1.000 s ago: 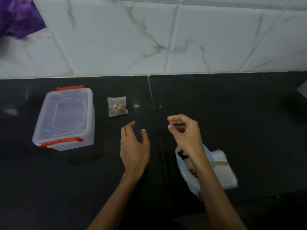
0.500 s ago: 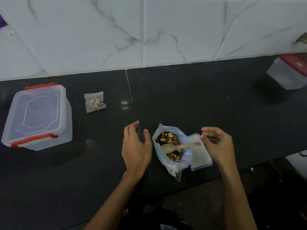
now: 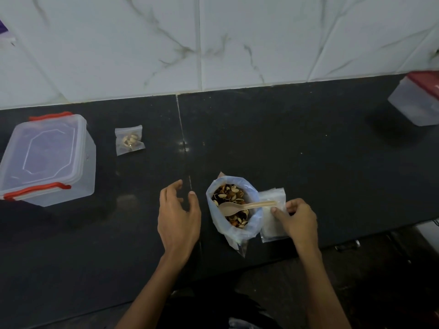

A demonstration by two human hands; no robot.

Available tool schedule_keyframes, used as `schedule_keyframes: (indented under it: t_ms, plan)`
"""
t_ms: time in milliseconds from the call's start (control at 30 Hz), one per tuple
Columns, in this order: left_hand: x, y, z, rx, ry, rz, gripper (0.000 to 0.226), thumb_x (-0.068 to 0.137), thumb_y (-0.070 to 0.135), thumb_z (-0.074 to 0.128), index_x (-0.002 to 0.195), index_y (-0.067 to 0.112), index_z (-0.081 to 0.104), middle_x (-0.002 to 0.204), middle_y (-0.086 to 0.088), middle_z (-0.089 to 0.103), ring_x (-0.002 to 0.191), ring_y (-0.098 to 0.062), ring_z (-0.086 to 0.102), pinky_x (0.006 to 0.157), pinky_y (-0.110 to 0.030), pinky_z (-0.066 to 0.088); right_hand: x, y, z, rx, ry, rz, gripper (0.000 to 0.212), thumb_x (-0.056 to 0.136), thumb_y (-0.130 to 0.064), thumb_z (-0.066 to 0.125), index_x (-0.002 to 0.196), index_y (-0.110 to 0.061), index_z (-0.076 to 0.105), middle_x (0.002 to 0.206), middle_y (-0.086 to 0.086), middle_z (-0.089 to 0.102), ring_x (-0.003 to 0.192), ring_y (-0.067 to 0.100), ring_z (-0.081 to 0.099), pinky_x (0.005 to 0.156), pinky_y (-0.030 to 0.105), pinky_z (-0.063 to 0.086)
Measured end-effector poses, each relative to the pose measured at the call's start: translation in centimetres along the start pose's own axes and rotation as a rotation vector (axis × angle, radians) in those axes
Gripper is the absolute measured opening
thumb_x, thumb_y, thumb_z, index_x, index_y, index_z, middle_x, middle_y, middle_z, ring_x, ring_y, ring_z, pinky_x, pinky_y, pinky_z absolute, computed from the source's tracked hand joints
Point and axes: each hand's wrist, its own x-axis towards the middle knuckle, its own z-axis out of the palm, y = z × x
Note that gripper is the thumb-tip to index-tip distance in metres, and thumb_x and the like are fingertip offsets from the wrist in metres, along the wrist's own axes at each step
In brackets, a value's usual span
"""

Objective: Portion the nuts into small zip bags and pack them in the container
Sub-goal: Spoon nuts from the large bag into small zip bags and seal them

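An open plastic bag of nuts [image 3: 234, 224] stands near the counter's front edge, with a wooden spoon [image 3: 240, 207] lying across its mouth. Just right of it lies a stack of empty small zip bags [image 3: 273, 224]. My right hand [image 3: 297, 219] rests on that stack, fingers curled, thumb and fingertips pinching at the top bag. My left hand [image 3: 178, 214] hovers left of the nut bag, fingers relaxed, holding nothing. One filled small zip bag [image 3: 129, 143] lies further back on the left. The clear container with red clips [image 3: 47, 157] sits at far left, lid on.
The black counter [image 3: 297, 150] meets a white marble-tiled wall [image 3: 213, 43] at the back. Another clear box with a red lid [image 3: 420, 100] sits at the far right edge. The counter's front edge runs just below the zip bag stack.
The view swung right. My right hand moved down from above the nut bag onto the stack of zip bags. My left hand stayed about where it was.
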Motion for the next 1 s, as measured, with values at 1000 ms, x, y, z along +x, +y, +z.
schedule_keyframes:
  t_ms: [1000]
  plan:
    - [2.7,-3.4,-6.1,-0.041,0.118,-0.093,0.031,0.093,0.027,0.054,0.123,0.019,0.051,0.12,0.004,0.052,0.076,0.004,0.052,0.072,-0.024,0.043,-5.3,-9.3,-7.2,0.343,-0.152,-0.153,0.016,0.086,-0.013,0.062,0.096,-0.025,0.06,0.095,0.001,0.065,0.089,0.022,0.063,0.066,0.033,0.048]
